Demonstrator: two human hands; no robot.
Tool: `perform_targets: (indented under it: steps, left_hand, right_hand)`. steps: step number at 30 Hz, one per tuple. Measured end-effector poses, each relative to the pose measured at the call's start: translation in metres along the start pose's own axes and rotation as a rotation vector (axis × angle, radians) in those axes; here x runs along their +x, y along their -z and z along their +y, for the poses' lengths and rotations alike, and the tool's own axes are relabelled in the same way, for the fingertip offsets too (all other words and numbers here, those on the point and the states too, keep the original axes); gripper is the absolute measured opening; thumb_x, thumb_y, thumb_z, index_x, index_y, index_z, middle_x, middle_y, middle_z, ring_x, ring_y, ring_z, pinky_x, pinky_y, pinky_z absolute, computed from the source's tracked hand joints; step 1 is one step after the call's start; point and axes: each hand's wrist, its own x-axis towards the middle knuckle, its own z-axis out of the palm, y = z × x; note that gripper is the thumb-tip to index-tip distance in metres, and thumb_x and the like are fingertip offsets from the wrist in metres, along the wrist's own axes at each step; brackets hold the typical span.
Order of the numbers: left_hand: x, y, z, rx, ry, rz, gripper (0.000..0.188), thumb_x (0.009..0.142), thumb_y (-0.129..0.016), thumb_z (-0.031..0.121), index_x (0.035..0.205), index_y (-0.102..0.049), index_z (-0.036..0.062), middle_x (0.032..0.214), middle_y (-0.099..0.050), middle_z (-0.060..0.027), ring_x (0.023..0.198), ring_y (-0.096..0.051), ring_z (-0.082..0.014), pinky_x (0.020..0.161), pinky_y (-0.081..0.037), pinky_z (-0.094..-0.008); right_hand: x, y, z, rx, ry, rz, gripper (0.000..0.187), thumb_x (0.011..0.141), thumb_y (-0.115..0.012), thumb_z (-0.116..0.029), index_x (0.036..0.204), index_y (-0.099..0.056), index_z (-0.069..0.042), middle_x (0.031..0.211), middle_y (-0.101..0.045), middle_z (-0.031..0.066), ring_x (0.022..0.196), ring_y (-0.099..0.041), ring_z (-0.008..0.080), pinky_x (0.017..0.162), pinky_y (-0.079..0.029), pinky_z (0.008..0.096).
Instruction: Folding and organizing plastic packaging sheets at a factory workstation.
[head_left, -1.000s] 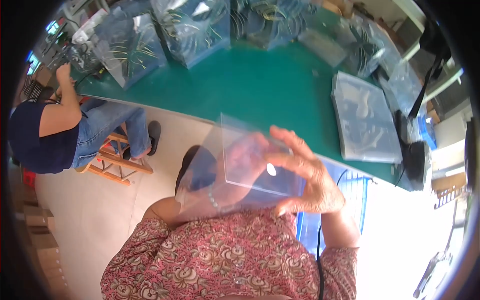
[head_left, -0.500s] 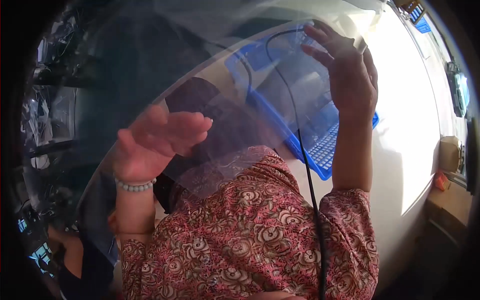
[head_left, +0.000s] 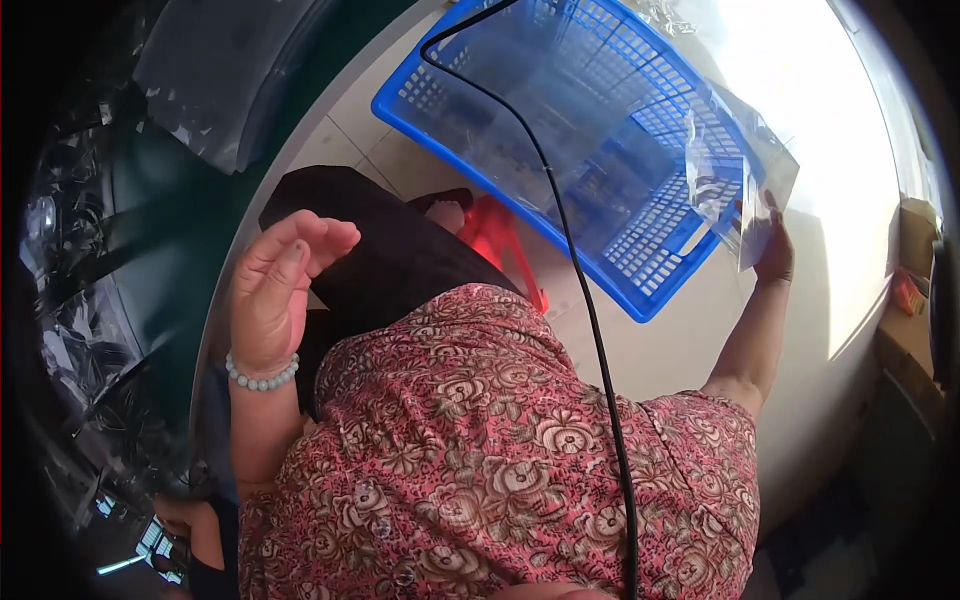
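Note:
Out to the right, my right hand is closed on a clear plastic bag or sheet, which hangs beside the right end of a blue plastic basket. Its fingers are partly hidden behind the plastic. Inside the basket lie clear plastic pieces, their exact kind hard to make out. My left hand, with a pale bead bracelet at the wrist, is raised near the table edge. Its fingers are loosely bent, the thumb lies close to them, and nothing is in it.
A black cable hangs across the view in front of the basket. On the green-topped table at left lie clear plastic sheets and a heap of plastic pieces. A red object stands under the basket. Another person's arm shows at lower left.
The clear plastic that veiled much of the view has moved right with my right hand, beside the basket. My left hand stays raised, its fingers now pointing more upward. The basket shows more fully.

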Motion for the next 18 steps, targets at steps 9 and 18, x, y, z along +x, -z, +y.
perform_targets:
  steps: [9, 18]
  left_hand:
    - [-0.03, 0.035, 0.014, 0.091, 0.128, 0.075, 0.029, 0.109, -0.05, 0.014, 0.13, -0.062, -0.0014, 0.124, -0.069, -0.023, 0.117, -0.068, -0.034, 0.109, -0.051, -0.0485]
    - [-0.022, 0.029, 0.01, 0.135, 0.14, 0.044, 0.026, 0.107, -0.054, 0.011, 0.127, -0.065, -0.0022, 0.118, -0.073, -0.0189, 0.114, -0.071, -0.0284, 0.107, -0.054, -0.0449]
  right_hand:
    - [0.013, -0.169, 0.06, -0.194, -0.848, -0.185, 0.049, 0.095, -0.07, -0.033, 0.138, -0.065, -0.01, 0.118, -0.071, 0.0033, 0.105, -0.065, 0.0174, 0.092, -0.05, 0.035]
    - [0.061, -0.111, 0.211, -1.308, -0.975, -0.202, 0.071, 0.088, -0.072, -0.06, 0.141, -0.065, -0.014, 0.128, -0.071, 0.0109, 0.104, -0.071, 0.0313, 0.086, -0.056, 0.0489]
